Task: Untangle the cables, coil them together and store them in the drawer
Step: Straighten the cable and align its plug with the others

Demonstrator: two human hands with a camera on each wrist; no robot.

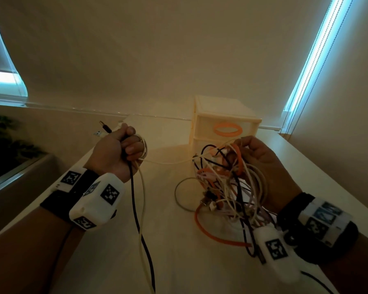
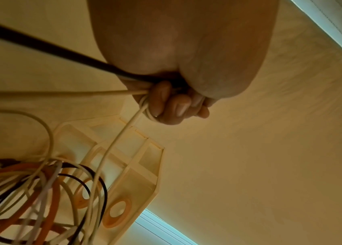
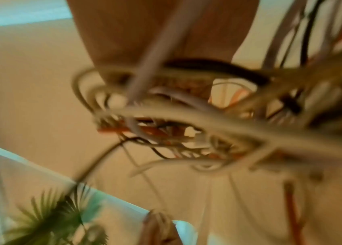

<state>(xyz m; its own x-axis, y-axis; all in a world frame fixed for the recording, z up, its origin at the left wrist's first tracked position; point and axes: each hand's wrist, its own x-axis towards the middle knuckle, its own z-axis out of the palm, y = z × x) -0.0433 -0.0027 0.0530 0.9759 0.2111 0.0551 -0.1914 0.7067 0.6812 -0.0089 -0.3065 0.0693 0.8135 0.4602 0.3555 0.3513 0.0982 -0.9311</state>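
The head view looks forward and down from above the counter [image 1: 172,262] toward the drawer unit [image 1: 225,126] by the wall. The left wrist view sits tight under the left hand [image 2: 178,66], facing up and across, and shares that drawer unit [image 2: 132,179] and the cable tangle [image 2: 36,195]. The right wrist view, blurred, seems equally close beneath the same tangle [image 3: 186,119], facing the plant [image 3: 61,218].

white table [image 1: 115,240] carries a drawer unit [image 1: 225,124] and trailing cable ends [image 1: 217,234].
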